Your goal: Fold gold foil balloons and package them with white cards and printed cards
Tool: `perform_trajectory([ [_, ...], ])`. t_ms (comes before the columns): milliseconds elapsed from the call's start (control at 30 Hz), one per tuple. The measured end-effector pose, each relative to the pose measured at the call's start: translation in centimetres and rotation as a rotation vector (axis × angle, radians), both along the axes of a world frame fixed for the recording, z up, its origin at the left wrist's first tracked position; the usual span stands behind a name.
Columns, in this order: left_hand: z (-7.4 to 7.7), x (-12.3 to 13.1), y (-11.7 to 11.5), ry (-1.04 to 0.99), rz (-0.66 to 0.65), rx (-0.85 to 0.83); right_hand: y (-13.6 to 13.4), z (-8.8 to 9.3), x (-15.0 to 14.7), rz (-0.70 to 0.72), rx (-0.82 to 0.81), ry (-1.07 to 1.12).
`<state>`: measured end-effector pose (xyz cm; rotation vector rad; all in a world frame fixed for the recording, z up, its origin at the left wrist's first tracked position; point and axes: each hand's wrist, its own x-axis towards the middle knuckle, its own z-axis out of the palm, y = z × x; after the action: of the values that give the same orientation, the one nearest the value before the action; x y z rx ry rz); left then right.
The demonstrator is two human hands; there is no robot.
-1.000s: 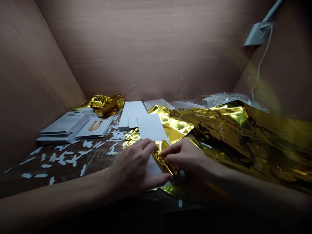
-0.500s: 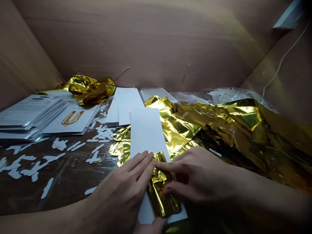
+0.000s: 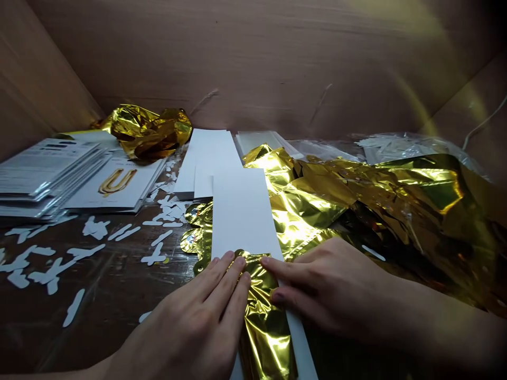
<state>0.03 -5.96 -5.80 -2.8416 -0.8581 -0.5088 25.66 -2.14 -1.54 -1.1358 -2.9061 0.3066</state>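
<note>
A gold foil strip (image 3: 263,327) lying lengthwise on a white card strip (image 3: 245,211), running down between both hands. A crumpled gold foil sheet (image 3: 400,211) bulging just beyond the right hand, white paper offcuts (image 3: 95,228) littering the dark tabletop (image 3: 114,285) at left, printed cards (image 3: 47,179) stacking farther off. The left hand (image 3: 190,327) pressing flat, fingers together on the foil's upper end; the right hand (image 3: 332,287) resting fingertips on its edge, pinching nothing.

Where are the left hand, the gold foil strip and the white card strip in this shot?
left hand (image 3: 194,322), head view, back of the hand
gold foil strip (image 3: 265,332), head view, its middle
white card strip (image 3: 241,216), head view, its bare middle
</note>
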Motion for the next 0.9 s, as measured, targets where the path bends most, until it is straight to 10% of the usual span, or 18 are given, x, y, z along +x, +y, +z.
perform_trajectory([
  [900,2.4,0.4,-1.1,0.188,0.069,0.001,-0.6,-0.4,-1.4,-0.142,0.174,-0.109],
])
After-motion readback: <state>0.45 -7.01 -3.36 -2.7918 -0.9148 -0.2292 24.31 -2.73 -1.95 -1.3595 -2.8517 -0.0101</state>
